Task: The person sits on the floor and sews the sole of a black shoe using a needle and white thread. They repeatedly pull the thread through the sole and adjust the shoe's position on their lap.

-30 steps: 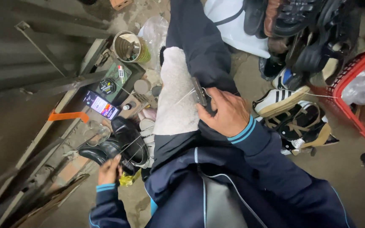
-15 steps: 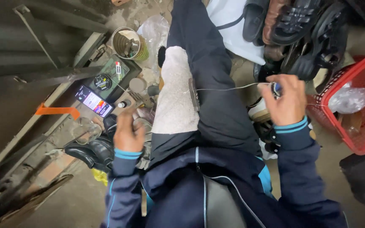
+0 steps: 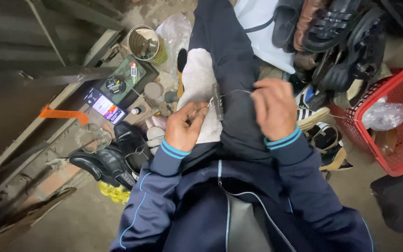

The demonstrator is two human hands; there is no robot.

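Shoes (image 3: 332,42) crowd 1 o'clock, red basket (image 3: 397,140) at 3; little free room. Left hand (image 3: 183,128) pinches the needle on the white cloth (image 3: 197,79); right hand (image 3: 272,107), at its 3 o'clock, grips the thread (image 3: 234,91).

Dusty concrete floor (image 3: 71,224), dim daylight.

The person wears a dark navy track jacket; thin light-blue piping runs along the sleeves and down the front beside the zip; each cuff is ribbed and has bright blue stripes; the left hand (image 3: 184,127) and the right hand (image 3: 272,107) are bare; the trousers are the same dark navy.
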